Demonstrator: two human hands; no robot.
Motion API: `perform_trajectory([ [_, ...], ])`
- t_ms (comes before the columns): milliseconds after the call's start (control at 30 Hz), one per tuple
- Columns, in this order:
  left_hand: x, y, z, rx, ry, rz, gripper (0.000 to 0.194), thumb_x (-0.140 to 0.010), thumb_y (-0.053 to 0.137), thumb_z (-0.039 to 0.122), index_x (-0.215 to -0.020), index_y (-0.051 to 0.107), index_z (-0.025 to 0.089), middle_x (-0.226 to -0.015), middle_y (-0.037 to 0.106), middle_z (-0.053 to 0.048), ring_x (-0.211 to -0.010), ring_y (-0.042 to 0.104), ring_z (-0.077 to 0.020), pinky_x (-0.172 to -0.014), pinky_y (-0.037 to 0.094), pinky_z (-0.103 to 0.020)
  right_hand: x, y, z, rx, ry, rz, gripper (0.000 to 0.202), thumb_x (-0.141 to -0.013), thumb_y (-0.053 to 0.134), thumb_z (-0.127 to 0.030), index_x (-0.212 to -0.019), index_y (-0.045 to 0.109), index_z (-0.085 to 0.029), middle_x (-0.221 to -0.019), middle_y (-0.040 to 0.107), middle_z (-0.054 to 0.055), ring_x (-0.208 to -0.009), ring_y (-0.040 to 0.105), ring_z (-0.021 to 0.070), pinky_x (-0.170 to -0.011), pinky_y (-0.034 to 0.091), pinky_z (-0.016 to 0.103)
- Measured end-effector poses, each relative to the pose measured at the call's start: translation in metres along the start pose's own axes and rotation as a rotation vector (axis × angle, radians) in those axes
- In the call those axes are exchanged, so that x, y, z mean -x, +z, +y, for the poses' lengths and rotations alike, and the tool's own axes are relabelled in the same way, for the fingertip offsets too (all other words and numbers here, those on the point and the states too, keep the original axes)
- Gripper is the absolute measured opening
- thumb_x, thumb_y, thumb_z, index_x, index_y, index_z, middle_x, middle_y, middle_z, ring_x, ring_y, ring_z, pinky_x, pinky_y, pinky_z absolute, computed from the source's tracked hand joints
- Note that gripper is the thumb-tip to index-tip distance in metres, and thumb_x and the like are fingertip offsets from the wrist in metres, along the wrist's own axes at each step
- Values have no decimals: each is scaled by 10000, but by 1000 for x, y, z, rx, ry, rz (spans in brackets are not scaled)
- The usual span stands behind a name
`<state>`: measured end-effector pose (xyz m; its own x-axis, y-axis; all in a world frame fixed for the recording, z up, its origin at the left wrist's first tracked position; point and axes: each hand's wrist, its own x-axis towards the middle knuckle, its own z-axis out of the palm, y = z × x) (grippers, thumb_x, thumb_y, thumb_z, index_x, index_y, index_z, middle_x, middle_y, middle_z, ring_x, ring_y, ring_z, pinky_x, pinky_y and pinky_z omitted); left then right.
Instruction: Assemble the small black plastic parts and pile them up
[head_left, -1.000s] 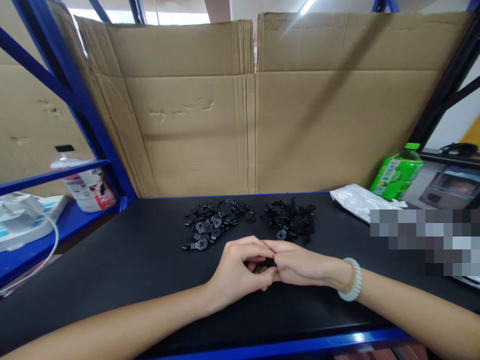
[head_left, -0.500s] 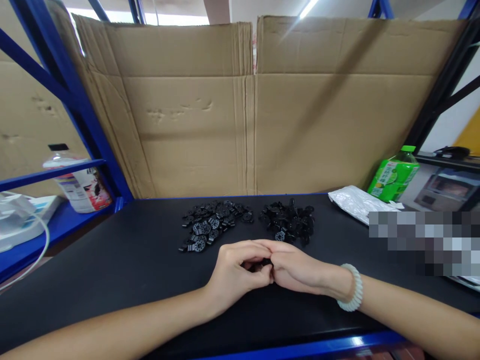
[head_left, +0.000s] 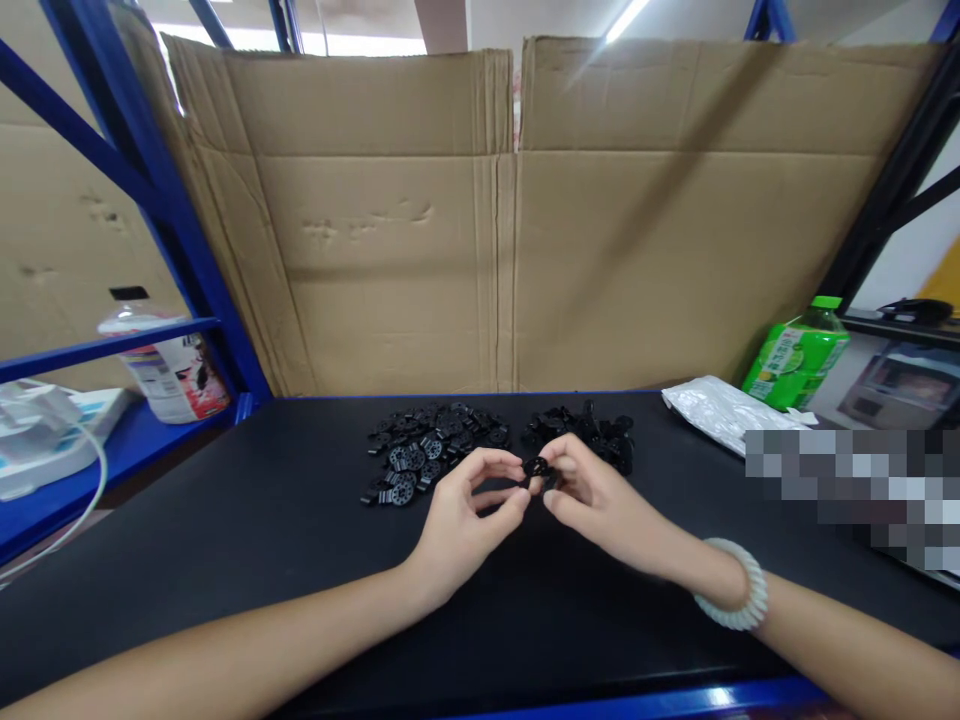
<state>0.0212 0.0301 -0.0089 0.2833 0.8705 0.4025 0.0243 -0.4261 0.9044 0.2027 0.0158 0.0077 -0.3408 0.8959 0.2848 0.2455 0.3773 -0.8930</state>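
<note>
Between my two hands, over the black table (head_left: pixel 247 540), is a small black part (head_left: pixel 535 467). The fingertips of my left hand (head_left: pixel 469 515) pinch its left side, and my right hand (head_left: pixel 592 495), with a pale coiled band on the wrist, grips its right side. My fingers hide some of the part. Just behind my left hand lies a spread pile of black parts with round, holed discs (head_left: pixel 431 445). A second, tangled pile of black pieces (head_left: pixel 600 428) sits behind my right hand, which partly covers it.
Cardboard panels (head_left: pixel 397 250) stand along the table's back edge. A silvery bag (head_left: pixel 720 410) and a green bottle (head_left: pixel 799 352) are at the back right. On the left blue shelf are another bottle (head_left: pixel 169 375) and a white power strip (head_left: pixel 67 440).
My hands, pressed together before, have come apart slightly and risen, so the small black part now shows between the fingertips. My right wrist has moved to the right.
</note>
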Motion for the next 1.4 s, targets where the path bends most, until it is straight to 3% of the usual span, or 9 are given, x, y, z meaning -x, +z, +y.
perform_trajectory([
  [167,-1,-3,-3,-460,136,-194,258,-784,590,163,-1041,609,169,-1084,641,-84,-1058,603,-224,-974,500,-422,-14,-57,6,657,-187,379,232,-773,553,-217,-1000,511,-192,-951,592,68,-835,563,216,-734,459,364],
  [300,0,0,-6,-790,213,-340,368,-790,607,228,-1141,602,118,-1284,568,-159,-1245,486,-289,-1069,405,-450,-23,-76,22,795,-221,361,316,-794,549,-251,-1096,520,-164,-1071,594,121,-1001,544,276,-870,451,456],
  [533,-9,9,-10,-1110,187,-374,697,-815,560,463,-1337,452,13,-1465,338,-286,-1393,240,-409,-1106,305,-513,-8,-47,6,689,-395,336,264,-852,512,-202,-1113,545,-195,-1101,594,91,-1039,538,238,-894,447,418],
  [700,-16,7,-11,-1180,195,-363,779,-786,559,558,-1354,437,39,-1455,360,-282,-1374,270,-434,-1090,294,-553,1,-33,-5,587,-474,346,214,-841,499,-122,-1023,592,-187,-1001,622,67,-977,550,205,-879,439,372],
  [833,-4,3,-2,-1198,253,-389,683,-834,528,500,-1347,451,56,-1394,471,-236,-1342,371,-365,-1132,237,-520,6,-26,-6,439,-395,348,207,-827,501,-112,-988,605,-191,-905,615,38,-824,568,169,-772,464,322],
  [967,16,-3,10,-1200,305,-456,569,-874,505,448,-1294,504,64,-1374,494,-230,-1285,452,-347,-1102,311,-509,12,-11,-5,253,-178,170,225,-829,470,-116,-1019,569,-186,-791,610,8,-698,590,139,-637,475,262],
  [1133,25,-7,14,-1036,306,-448,309,-848,566,264,-1125,584,128,-1165,627,-115,-1083,590,-247,-989,470,-368,17,10,3,476,-101,-39,355,-792,469,-67,-1121,551,-173,-708,597,-23,-564,533,113,-586,440,245],
  [1300,23,-8,10,-1017,319,-428,249,-848,559,226,-1077,608,142,-1165,625,-105,-1057,604,-246,-951,506,-372,14,14,14,718,-65,-24,488,-830,474,-100,-1317,443,-115,-761,625,37,-675,589,174,-672,470,311],
  [1400,27,-8,12,-1053,359,-440,233,-864,534,225,-1059,629,141,-1184,636,-114,-1069,610,-256,-953,511,-382,11,13,17,789,-75,-9,358,-864,472,-134,-1218,525,-133,-758,631,53,-694,600,199,-672,465,336],
])
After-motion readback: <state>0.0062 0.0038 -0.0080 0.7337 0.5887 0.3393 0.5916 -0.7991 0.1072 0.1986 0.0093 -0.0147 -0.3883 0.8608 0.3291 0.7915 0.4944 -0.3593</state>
